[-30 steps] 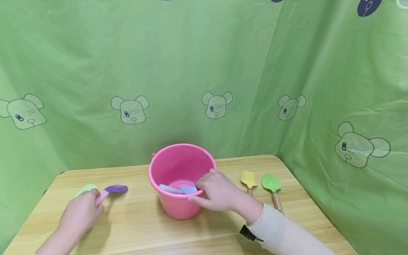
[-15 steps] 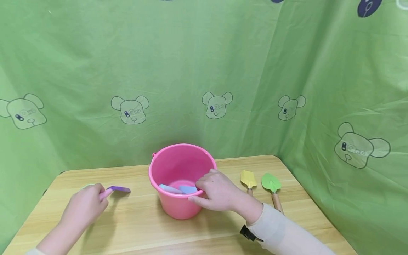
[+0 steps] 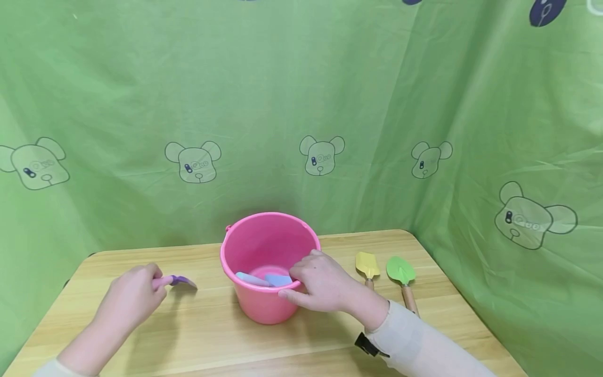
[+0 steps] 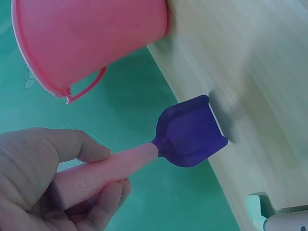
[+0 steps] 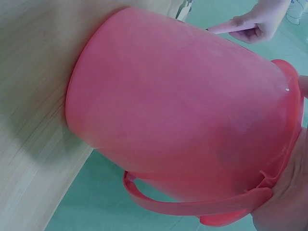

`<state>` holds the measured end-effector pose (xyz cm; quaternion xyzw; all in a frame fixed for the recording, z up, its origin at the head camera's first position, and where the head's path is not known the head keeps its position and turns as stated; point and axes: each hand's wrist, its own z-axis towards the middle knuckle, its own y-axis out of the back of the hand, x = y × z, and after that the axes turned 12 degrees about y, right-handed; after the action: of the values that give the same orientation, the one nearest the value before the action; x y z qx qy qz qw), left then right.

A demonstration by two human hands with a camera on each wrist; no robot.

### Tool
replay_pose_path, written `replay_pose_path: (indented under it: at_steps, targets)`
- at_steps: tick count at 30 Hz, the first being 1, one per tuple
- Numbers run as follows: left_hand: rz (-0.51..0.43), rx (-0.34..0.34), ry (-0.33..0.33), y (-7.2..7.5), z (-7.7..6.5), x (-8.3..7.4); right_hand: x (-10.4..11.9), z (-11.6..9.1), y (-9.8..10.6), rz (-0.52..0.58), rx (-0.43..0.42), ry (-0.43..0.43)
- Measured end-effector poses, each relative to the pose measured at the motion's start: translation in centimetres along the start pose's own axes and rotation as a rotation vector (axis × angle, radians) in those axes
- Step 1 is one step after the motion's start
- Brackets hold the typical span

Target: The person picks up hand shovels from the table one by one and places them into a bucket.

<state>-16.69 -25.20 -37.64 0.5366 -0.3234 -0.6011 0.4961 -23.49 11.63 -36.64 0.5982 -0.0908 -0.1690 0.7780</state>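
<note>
My left hand (image 3: 134, 296) grips the pink handle of a toy shovel with a purple blade (image 4: 188, 132), holding it over the table left of the bucket. In the left wrist view, thumb and fingers wrap the handle (image 4: 110, 171). A pink bucket (image 3: 266, 306) stands upright mid-table. My right hand (image 3: 322, 283) holds the bucket's near right rim, fingers over the inside and thumb outside. Inside the bucket lie a pale blue-green handle (image 3: 253, 279) and a light blue blade (image 3: 279, 280); whether they belong together I cannot tell.
Right of the bucket lie a yellow shovel (image 3: 367, 264) and a green shovel (image 3: 401, 269), both with wooden handles. A pale green blade (image 4: 253, 211) with a light handle lies on the table in the left wrist view. Green cloth (image 3: 264, 104) hangs behind the wooden table (image 3: 202, 335).
My left hand has lifted and moved right with the purple shovel, whose blade has tilted. In the head view, the pale green blade has become hidden behind that hand. My right hand stays on the rim.
</note>
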Motion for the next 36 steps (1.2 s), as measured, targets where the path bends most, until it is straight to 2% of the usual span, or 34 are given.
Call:
replay_pose_path:
  at_steps: [13,20,27,36]
  targets:
    - [-0.058,0.002,-0.003,0.7,0.2,-1.2,-0.1,0.0,-0.2,-0.009,-0.013,0.005]
    - [-0.094,0.033,0.016,1.1,0.3,-2.2,-0.2,0.0,-0.3,-0.016,-0.025,0.018]
    - [-0.118,0.000,-0.006,1.1,0.6,-2.9,-0.1,0.0,-0.2,-0.017,-0.038,0.030]
    - [-0.156,-0.007,0.005,1.1,0.8,-3.5,-0.1,0.0,-0.2,-0.009,-0.036,0.017]
